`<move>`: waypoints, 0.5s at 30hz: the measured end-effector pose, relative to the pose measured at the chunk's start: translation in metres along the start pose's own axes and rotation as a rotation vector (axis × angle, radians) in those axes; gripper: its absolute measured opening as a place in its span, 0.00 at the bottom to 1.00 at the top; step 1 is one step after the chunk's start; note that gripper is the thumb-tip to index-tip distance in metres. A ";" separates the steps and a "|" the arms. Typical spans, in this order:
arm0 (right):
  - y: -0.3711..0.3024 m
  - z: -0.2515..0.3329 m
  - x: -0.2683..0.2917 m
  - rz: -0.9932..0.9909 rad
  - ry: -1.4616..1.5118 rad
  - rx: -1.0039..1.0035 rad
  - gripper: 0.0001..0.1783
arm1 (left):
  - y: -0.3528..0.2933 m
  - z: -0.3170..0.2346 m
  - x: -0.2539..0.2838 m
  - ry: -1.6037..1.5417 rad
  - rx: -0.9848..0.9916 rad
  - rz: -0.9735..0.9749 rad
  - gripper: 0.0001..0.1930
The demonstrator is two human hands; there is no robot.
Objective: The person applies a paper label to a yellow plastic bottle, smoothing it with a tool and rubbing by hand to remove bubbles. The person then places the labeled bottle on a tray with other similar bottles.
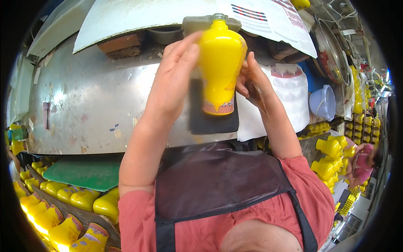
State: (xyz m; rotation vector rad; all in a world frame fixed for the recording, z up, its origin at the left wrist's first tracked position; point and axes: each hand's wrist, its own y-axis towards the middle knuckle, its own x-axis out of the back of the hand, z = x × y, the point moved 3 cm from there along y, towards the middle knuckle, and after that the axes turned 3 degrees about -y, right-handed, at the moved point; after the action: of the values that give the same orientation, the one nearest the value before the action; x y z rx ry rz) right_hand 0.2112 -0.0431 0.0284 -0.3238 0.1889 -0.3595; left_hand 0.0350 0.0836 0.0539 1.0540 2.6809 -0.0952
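A glossy yellow bottle-shaped vase (220,63) is in front of me, its clear glass-like neck pointing away and a patterned pinkish band around the near end. Stretched along its left side, my left hand (178,63) has its fingers extended and slightly blurred; whether they touch the vase is unclear. On the other side, my right hand (252,80) has its thumb raised and its fingers curled round a thin brownish flat piece (257,97), close to the vase's wall. Beneath the vase lies a dark pad (199,113), with a grey block (191,24) behind the neck.
The metal table (100,92) carries bricks (121,45) under a white board (138,17). Printed sheets (289,96) lie at right, beside a pale bucket (322,103). Yellow vases (84,197) crowd racks at lower left and right. Another person (362,164) is at far right.
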 end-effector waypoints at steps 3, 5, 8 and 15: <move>-0.006 0.007 0.004 -0.027 -0.122 0.015 0.35 | 0.000 0.006 -0.003 0.023 0.046 -0.022 0.27; -0.011 0.013 0.005 -0.087 -0.190 0.041 0.31 | 0.001 0.011 -0.009 -0.079 0.057 -0.034 0.30; -0.021 0.027 0.006 -0.214 -0.424 0.198 0.30 | 0.004 0.021 -0.020 -0.309 0.159 -0.003 0.33; -0.035 0.041 0.012 -0.178 -0.438 0.269 0.26 | 0.022 0.040 -0.029 -0.576 0.303 -0.058 0.35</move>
State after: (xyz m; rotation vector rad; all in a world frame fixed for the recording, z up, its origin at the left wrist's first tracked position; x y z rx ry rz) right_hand 0.2214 -0.0672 0.0766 -0.1473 -0.3183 -0.4743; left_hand 0.0785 0.0745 0.0234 0.8560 2.2052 -0.7187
